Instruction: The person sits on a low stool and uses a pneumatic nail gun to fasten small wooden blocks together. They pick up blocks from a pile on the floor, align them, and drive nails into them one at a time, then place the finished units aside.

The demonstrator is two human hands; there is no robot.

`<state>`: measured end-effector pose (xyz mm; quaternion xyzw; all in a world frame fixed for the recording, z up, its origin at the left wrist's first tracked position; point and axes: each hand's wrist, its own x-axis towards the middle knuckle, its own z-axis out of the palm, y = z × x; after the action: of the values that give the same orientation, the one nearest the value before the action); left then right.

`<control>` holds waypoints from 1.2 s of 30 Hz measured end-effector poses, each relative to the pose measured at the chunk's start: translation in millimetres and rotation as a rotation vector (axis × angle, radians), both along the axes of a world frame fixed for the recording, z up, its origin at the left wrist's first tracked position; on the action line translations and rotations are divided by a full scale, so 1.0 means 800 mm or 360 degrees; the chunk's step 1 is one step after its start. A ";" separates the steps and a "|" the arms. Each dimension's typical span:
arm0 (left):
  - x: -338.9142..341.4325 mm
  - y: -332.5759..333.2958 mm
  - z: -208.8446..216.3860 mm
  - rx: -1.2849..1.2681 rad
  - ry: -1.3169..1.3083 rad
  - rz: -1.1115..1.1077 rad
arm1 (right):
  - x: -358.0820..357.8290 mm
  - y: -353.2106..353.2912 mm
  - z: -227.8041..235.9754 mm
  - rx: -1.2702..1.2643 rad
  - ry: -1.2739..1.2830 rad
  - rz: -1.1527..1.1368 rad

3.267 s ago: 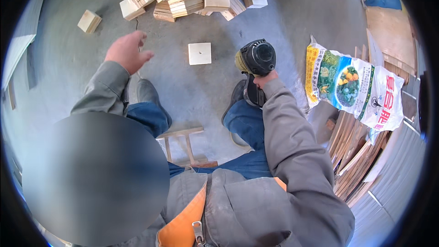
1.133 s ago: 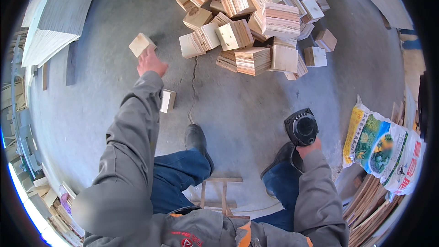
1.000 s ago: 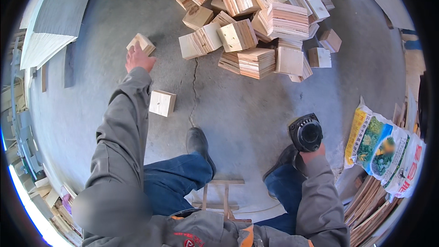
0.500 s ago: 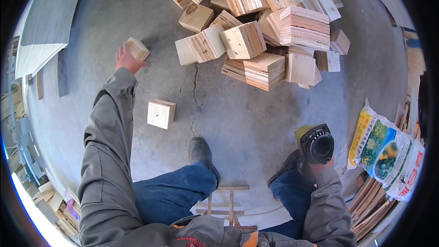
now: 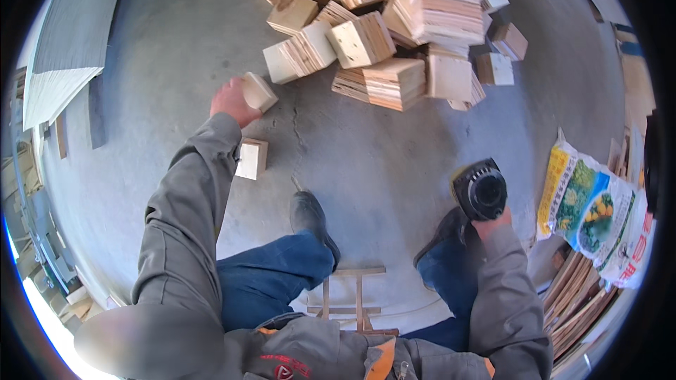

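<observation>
Since the frame half a second earlier, the left hand (image 5: pixel 229 100) has been drawing back from the floor toward the body, carrying the small pale square block of laminated wood (image 5: pixel 259 91), which is now sitting nearer the heap. The left fingers are clamping on that block, which is being held just above the grey cracked concrete floor (image 5: pixel 366 162), at about ten o'clock from the person's feet. A second pale square wooden block (image 5: pixel 251 158) is lying flat on the floor just beside the grey left sleeve (image 5: pixel 190 218). The heap of stacked pale wooden blocks (image 5: pixel 384 35) is lying at twelve o'clock, apart from the hand. The right hand (image 5: pixel 489 219) is gripping a black round-bodied power tool (image 5: pixel 481 188) at three o'clock, fingers wrapped around its lower part. A colourful printed woven sack (image 5: pixel 595 214) is lying further out at three o'clock, against thin wooden strips (image 5: pixel 581 295).
</observation>
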<state>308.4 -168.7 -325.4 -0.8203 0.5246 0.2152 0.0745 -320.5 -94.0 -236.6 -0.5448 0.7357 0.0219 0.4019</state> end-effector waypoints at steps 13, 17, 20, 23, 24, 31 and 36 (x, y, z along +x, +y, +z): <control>-0.307 0.089 -0.008 -0.0233 0.0467 -0.0975 | -0.019 0.002 0.002 0.0043 0.0406 0.0097; -0.413 0.097 -0.026 -0.0329 0.0534 -0.0754 | -0.031 0.006 -0.002 0.0058 0.0433 0.0157; -0.456 0.098 -0.025 -0.0338 0.0578 -0.0802 | -0.039 0.004 -0.009 0.0057 0.0405 0.0192; -0.474 0.096 -0.024 -0.0232 0.0591 -0.0784 | -0.053 0.013 -0.017 0.0010 0.0343 0.0183; -0.475 0.098 -0.024 -0.0223 0.0575 -0.0783 | -0.058 0.017 -0.021 -0.0022 0.0304 0.0180; -0.397 0.103 0.002 -0.0040 0.0430 -0.0616 | -0.076 0.021 -0.027 -0.0005 0.0284 0.0213; -0.273 0.081 0.009 0.0178 0.0320 -0.0283 | -0.062 0.008 -0.024 -0.0019 0.0220 0.0139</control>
<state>89.7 -103.5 -318.0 -0.7395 0.5872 0.3177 0.0861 -370.0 -87.5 -256.1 -0.5760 0.7372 0.0726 0.3456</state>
